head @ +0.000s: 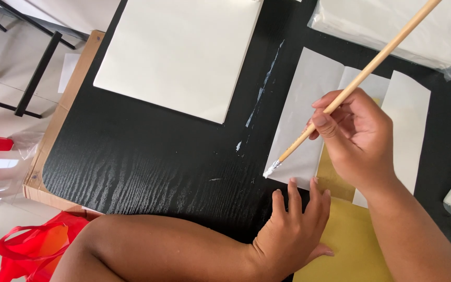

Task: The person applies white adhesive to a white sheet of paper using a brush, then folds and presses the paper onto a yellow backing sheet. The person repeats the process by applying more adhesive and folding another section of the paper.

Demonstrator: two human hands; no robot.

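Gripping wooden brush over white paper

One brush, one yellow sheet, two hands.

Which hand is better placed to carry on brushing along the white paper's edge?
Probably the right hand: it holds the wooden brush, whose bristle tip rests at the lower left corner of the white paper. The left hand lies flat, fingers on the paper's lower edge, seemingly steadying it.
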